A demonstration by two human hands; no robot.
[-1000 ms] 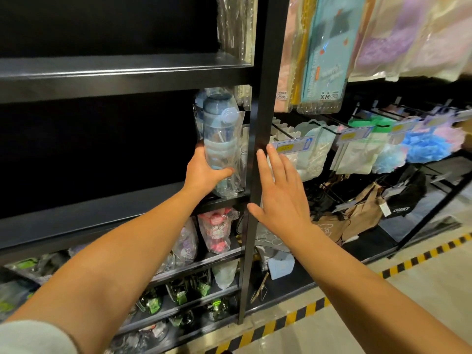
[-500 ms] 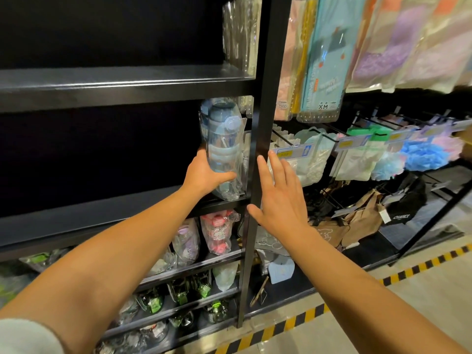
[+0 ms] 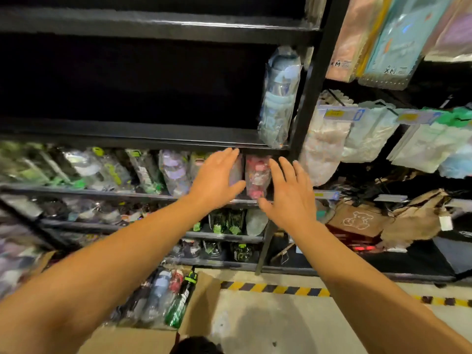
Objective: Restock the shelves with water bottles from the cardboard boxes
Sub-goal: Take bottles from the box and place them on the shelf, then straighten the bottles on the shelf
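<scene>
left-side shelf bottles (image 3: 76, 167) motion-blurred, labels unreadable; cardboard box (image 3: 143, 338) cut off at bottom edge; both forearms cropped.

- Hands: two, the left hand (image 3: 217, 178) and the right hand (image 3: 288, 192), both with fingers extended.
- Blue water bottle (image 3: 279, 98) in clear wrap: one, upright on the upper shelf (image 3: 127, 134).
- Pink water bottle (image 3: 258, 176): one, on the shelf below.
- Cardboard box (image 3: 201, 302) on the floor: one, holding wrapped bottles; exact quantity cannot be determined.
- Brown bag with bear print (image 3: 357, 219): one.
- Remaining wrapped bottles on the lower shelves: blurred, not countable.
</scene>
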